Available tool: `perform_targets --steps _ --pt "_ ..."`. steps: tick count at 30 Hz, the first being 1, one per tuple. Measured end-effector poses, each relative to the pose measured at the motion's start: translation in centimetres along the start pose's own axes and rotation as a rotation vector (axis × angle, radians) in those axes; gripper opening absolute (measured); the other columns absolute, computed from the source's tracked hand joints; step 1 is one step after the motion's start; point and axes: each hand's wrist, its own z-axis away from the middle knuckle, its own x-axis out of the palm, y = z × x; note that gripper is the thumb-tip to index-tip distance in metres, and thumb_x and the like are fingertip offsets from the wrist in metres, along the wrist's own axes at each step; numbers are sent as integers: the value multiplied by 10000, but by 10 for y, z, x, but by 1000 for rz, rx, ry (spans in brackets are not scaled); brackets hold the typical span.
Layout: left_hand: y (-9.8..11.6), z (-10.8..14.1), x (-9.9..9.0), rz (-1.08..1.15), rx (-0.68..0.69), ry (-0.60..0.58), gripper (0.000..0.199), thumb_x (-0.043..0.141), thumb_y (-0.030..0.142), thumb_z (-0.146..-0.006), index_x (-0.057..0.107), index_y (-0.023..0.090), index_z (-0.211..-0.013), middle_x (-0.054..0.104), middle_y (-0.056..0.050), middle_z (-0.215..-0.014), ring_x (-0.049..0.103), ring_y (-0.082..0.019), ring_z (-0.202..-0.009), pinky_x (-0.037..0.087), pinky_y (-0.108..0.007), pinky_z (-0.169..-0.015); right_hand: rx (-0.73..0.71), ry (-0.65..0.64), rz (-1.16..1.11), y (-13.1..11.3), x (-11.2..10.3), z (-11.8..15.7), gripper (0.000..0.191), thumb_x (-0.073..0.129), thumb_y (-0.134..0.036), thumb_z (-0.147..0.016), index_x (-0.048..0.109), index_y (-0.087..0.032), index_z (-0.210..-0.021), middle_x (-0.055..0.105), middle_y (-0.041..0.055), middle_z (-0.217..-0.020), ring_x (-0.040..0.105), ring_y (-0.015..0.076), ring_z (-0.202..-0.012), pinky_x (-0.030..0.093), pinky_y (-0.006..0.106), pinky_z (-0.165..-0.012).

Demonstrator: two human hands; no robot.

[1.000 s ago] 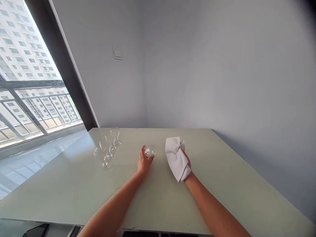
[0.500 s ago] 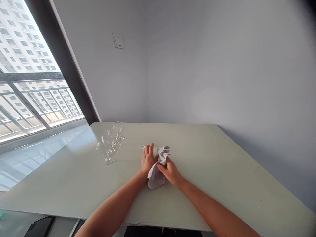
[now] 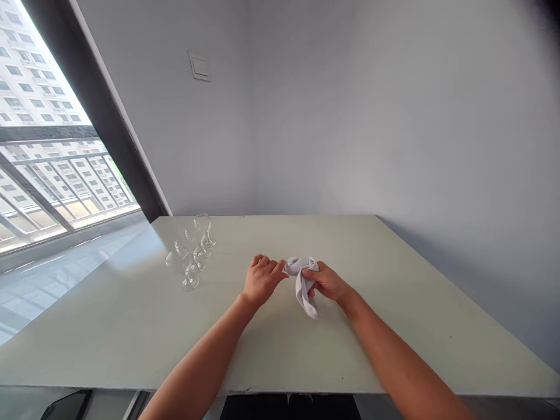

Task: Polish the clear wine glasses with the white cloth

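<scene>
Mid-frame, the white cloth [image 3: 306, 287] gripped in the right hand [image 3: 329, 281] no longer drapes against the left hand [image 3: 263, 279] but bunches up at the mostly hidden glass [image 3: 286, 268] that hand grasps, so wiping seems to be under way.

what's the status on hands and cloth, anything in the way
Right hand gripping white cloth, one end hanging. Left hand curled at the cloth's left end, grip hidden. Stemmed glasses standing to the left, apart from both.
</scene>
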Motion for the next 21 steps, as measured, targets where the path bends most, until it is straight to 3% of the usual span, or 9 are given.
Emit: perform_targets --steps 2,4,6,8,10,13,15,18,21 --pt "-1 -1 -5 221 -136 -174 300 498 461 -779 630 230 -918 614 -22 -668 521 -152 -687 384 -291 -715 -12 -72 138 -11 -3 10 295 665 -406 -658 637 -112 -668 600 17 -548 535 117 -443 440 240 -441" --pt "-2 -1 -11 543 -252 -446 394 454 535 -770 641 190 -809 599 -17 -646 497 -123 -598 386 -244 -595 -4 -170 259 -24 -3 21 264 668 -383 -656 632 -122 -643 604 16 -564 544 123 -474 445 248 -476" --pt "-1 -1 -16 855 -283 -729 500 387 578 -778 623 139 -735 583 -28 -618 472 -101 -528 375 -223 -524 31 -281 331 -35 -4 30 264 652 -387 -668 621 -131 -613 605 15 -564 541 125 -478 447 256 -497" --pt "1 -2 -19 999 -271 -875 558 333 592 -791 614 113 -739 592 -51 -625 486 -105 -521 386 -228 -520 52 -320 347 -40 -5 34 274 636 -402 -679 620 -135 -619 612 20 -573 545 129 -482 449 259 -496" --pt "5 -2 -18 878 -286 -749 535 302 561 -818 623 134 -819 623 -70 -701 535 -133 -604 413 -253 -588 26 -218 312 -37 -5 30 279 643 -407 -674 629 -129 -649 612 20 -575 547 131 -477 452 257 -480" --pt "12 -4 -13 409 -227 -299 379 392 461 -824 587 222 -1045 628 -84 -924 541 -200 -886 376 -353 -832 -50 114 136 -21 0 16 303 662 -407 -661 650 -116 -743 619 30 -616 556 132 -504 460 247 -464" --pt "13 -5 -9 170 -143 -120 361 449 392 -812 542 252 -1131 612 -92 -968 502 -225 -978 284 -407 -935 -63 251 -31 -9 6 5 316 647 -419 -679 652 -118 -777 614 27 -621 530 105 -474 457 238 -463" --pt "6 -6 -8 80 -121 -116 334 430 396 -824 585 243 -1077 615 -91 -812 515 -215 -884 292 -394 -910 -58 200 -109 -1 13 0 301 634 -416 -695 647 -125 -770 598 11 -599 498 80 -436 457 239 -473" --pt "-5 -5 -15 302 -203 -320 398 388 494 -817 646 208 -918 570 -51 -648 504 -168 -694 381 -308 -743 -62 57 74 -9 14 9 292 678 -378 -653 645 -122 -789 607 16 -632 556 125 -517 468 249 -473"
